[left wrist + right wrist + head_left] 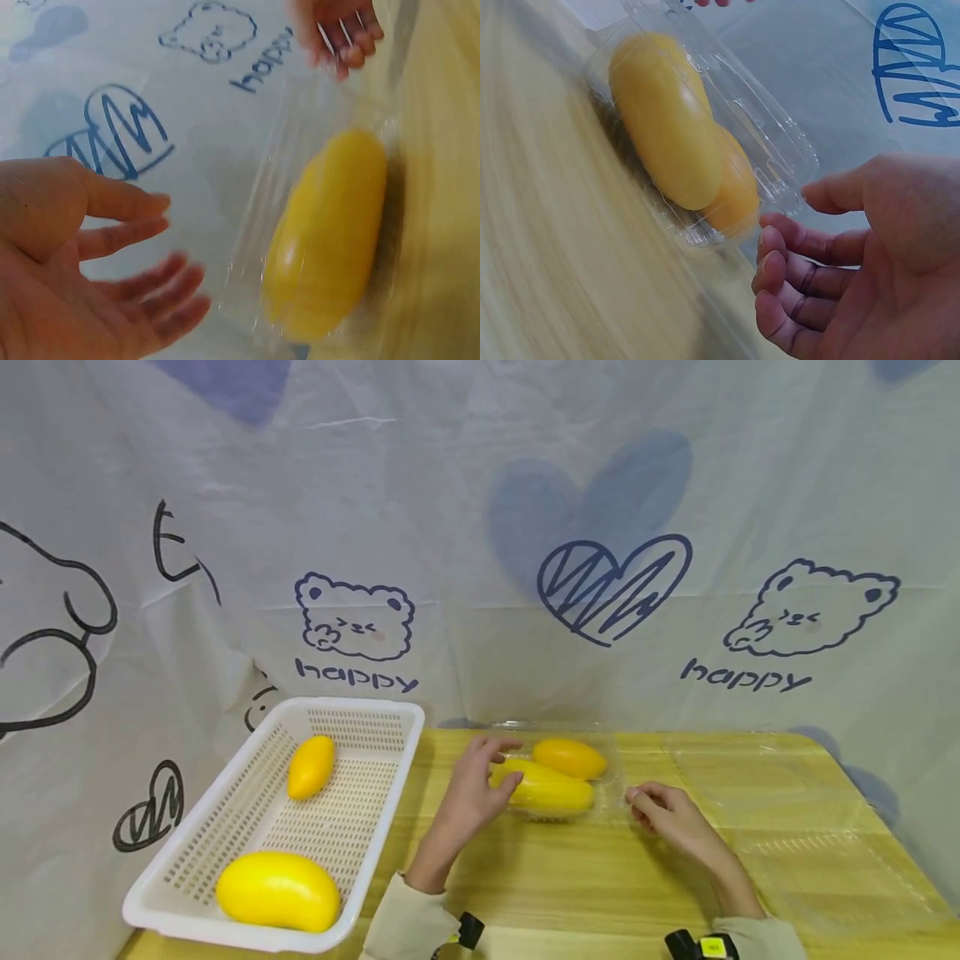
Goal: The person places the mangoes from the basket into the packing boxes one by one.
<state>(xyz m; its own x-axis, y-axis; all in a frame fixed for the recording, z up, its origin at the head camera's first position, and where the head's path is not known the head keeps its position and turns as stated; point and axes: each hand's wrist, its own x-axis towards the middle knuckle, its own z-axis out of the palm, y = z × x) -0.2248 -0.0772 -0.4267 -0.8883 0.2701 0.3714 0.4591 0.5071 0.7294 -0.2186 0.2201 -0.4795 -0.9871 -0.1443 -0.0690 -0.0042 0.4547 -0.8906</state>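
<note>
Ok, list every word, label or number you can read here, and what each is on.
"happy": on the white sheet, under the left bear drawing.
"happy": same sheet, under the right bear drawing.
Yellow label by the right sleeve: too small to read.

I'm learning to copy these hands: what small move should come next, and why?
I'd probably bring the left hand to the left end of the clear container to steady it: that hand grips nothing, the right hand is close by the right end, and a yellow fruit and an orange-yellow one lie inside.
</note>
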